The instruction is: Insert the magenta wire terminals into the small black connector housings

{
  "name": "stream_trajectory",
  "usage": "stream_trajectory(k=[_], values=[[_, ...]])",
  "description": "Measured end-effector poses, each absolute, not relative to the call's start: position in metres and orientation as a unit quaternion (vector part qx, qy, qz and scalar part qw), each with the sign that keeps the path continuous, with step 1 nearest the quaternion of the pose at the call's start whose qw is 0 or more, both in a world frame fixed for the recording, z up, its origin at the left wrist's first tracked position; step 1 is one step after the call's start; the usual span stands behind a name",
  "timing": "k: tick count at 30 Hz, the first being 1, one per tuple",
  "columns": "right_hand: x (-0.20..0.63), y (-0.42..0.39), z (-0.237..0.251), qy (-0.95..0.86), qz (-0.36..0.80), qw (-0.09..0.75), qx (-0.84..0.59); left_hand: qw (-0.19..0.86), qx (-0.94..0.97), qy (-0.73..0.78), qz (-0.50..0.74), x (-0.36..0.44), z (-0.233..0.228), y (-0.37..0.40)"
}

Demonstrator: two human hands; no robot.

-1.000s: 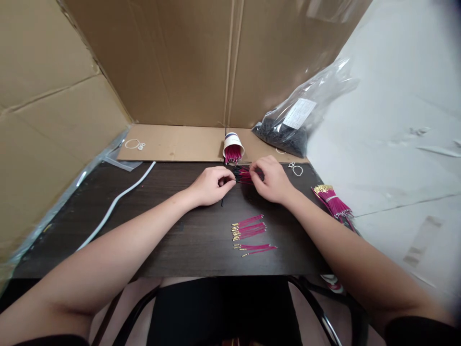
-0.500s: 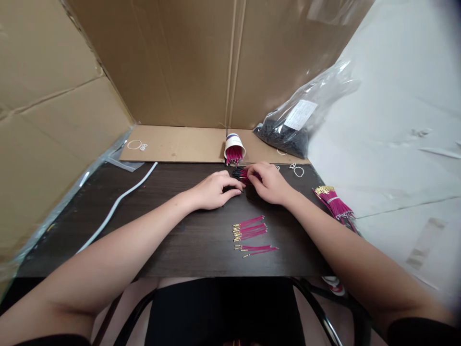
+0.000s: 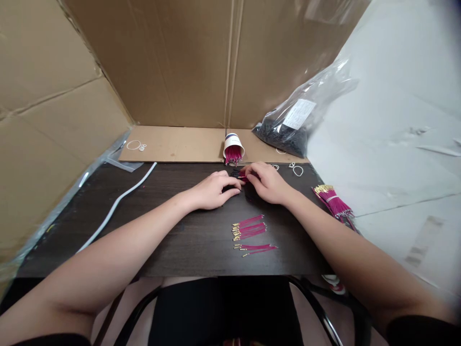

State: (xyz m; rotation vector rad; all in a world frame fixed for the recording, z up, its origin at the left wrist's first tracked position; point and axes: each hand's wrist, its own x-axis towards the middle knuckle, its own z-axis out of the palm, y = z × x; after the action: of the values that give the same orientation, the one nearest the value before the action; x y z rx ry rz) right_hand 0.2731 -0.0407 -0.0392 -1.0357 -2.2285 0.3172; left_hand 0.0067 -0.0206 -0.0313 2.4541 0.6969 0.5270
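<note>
At frame centre, the left hand point(image 3: 212, 190) lies with fingers pressed together on the bench point(image 3: 162, 216); the right hand point(image 3: 268, 182) is pinching magenta wires point(image 3: 240, 175).

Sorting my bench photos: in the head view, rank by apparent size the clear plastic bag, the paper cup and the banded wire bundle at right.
1. clear plastic bag, largest.
2. banded wire bundle.
3. paper cup, though it lies farther from the camera, so that last ranking is unsure.

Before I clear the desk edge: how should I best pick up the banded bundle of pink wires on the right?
Probably pinch the banded bundle at its middle, by the pale band, coming from above with fingers across the wires. It lies flat on the table, gold tips fanned at the far end, so the banded waist looks tightest.
</note>
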Motion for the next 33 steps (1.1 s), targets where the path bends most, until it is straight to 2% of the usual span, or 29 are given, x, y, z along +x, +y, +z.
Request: stream_trajectory(k=[14, 33], values=[[0.264, -0.053, -0.028, -0.844, 0.062, 0.383, -0.371, 0.414, 0.786, 0.339, 0.31, 0.014, -0.029, -0.016], [0.264, -0.054, -0.028, -0.841, 0.055, 0.36, -0.399, 0.409, 0.783, 0.349, 0.313, 0.015, -0.031, -0.016]])
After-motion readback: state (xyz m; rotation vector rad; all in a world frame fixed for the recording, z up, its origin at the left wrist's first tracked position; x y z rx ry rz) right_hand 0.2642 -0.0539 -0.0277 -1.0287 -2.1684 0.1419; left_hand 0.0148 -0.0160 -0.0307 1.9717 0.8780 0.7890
